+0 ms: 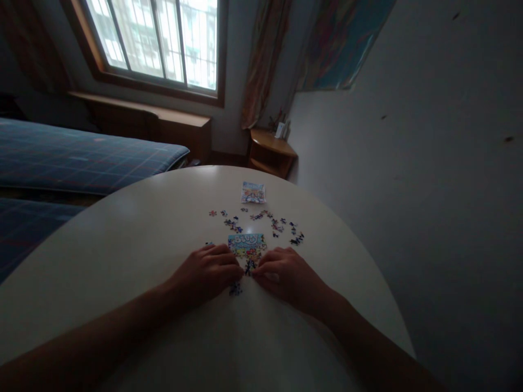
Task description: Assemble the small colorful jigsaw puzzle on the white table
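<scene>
A small dark cluster of puzzle pieces (pixel 249 266) lies on the table between the person's fingertips, just below the partly joined puzzle (pixel 247 243), whose blue upper strip carries large light lettering. Whether the cluster is linked to the puzzle's lower edge is too small to tell.

The left hand (pixel 211 268) comes in from the lower left, back upward, its fingers bent and lying close together, the tips pointing right and reaching the cluster's left side. The right hand (pixel 289 273) mirrors it from the lower right, knuckles raised, thumb and forefinger drawn toward each other at the cluster's right side. The two hands are near each other but apart, with the cluster in the gap; one cannot tell whether either pinches a piece or only presses on it. Both bare forearms slant inward low over the round white table (pixel 163 218).

A second group of pieces (pixel 236 288) lies just below the left fingertips. Beyond the puzzle, loose pieces (pixel 278 224) spread in an uneven arc, and a printed packet (pixel 253 193) lies farther off. Past the table are a plaid mattress (pixel 90 155) and a barred window (pixel 155 41).
</scene>
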Available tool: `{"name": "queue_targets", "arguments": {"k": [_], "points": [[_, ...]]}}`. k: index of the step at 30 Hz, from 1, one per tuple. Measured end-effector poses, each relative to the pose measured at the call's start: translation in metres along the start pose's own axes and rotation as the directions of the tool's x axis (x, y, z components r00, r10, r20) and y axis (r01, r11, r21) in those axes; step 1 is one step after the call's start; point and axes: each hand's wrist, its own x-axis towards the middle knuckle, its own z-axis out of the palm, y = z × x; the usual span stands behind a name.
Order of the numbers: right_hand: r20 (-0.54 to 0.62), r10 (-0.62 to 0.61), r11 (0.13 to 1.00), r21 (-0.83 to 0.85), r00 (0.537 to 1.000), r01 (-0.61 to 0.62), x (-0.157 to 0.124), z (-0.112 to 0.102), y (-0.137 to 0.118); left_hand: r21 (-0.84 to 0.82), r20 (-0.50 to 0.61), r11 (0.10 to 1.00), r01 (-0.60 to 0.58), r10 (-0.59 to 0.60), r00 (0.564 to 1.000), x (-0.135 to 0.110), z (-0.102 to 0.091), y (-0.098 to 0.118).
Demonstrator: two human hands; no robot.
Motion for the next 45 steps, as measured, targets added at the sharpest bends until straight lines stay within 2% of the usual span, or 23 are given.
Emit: {"name": "queue_targets", "arguments": {"k": [6, 26, 30, 33, 34, 36, 37, 40, 42, 45], "points": [[0.046, -0.003, 1.000, -0.011, 0.999, 0.003, 0.000, 0.000, 0.000, -0.019, 0.033, 1.000, -0.004, 0.004, 0.999, -0.002, -0.003, -0.002], [0.083, -0.035, 0.999, 0.004, 0.996, 0.035, -0.002, -0.002, 0.001, 0.045, 0.089, 0.995, -0.087, 0.083, 0.993, 0.001, -0.007, -0.005], [0.074, -0.048, 0.999, 0.024, 0.996, 0.046, -0.002, 0.000, 0.001, 0.025, 0.108, 0.995, -0.093, 0.090, 0.990, 0.000, -0.006, -0.005], [0.040, -0.044, 0.997, 0.072, 0.998, 0.041, -0.003, -0.007, 0.005, -0.018, 0.072, 0.996, -0.088, 0.089, 0.993, -0.001, -0.006, -0.005], [0.010, -0.016, 0.997, 0.082, 1.000, 0.015, -0.003, -0.013, 0.010, -0.033, 0.057, 0.996, -0.079, 0.080, 0.995, -0.002, -0.006, -0.005], [-0.086, 0.121, 0.991, 0.065, 0.989, -0.115, -0.005, -0.026, 0.023, -0.074, 0.039, 0.996, -0.058, 0.061, 0.997, -0.004, -0.006, -0.005], [-0.143, 0.227, 0.974, 0.043, 0.963, -0.223, -0.006, -0.033, 0.032, -0.097, 0.042, 0.994, -0.052, 0.056, 0.998, -0.005, -0.006, -0.005], [-0.272, 0.477, 0.865, -0.023, 0.836, -0.501, -0.012, -0.047, 0.062, -0.150, 0.078, 0.987, -0.054, 0.067, 0.995, -0.007, -0.007, -0.006], [-0.287, 0.544, 0.816, -0.037, 0.788, -0.577, -0.015, -0.048, 0.078, -0.168, 0.118, 0.985, -0.047, 0.067, 0.991, -0.007, -0.009, -0.005], [-0.240, 0.571, 0.804, -0.034, 0.785, -0.594, -0.018, -0.042, 0.092, -0.187, 0.151, 0.982, -0.028, 0.057, 0.987, -0.008, -0.011, -0.004]]}}
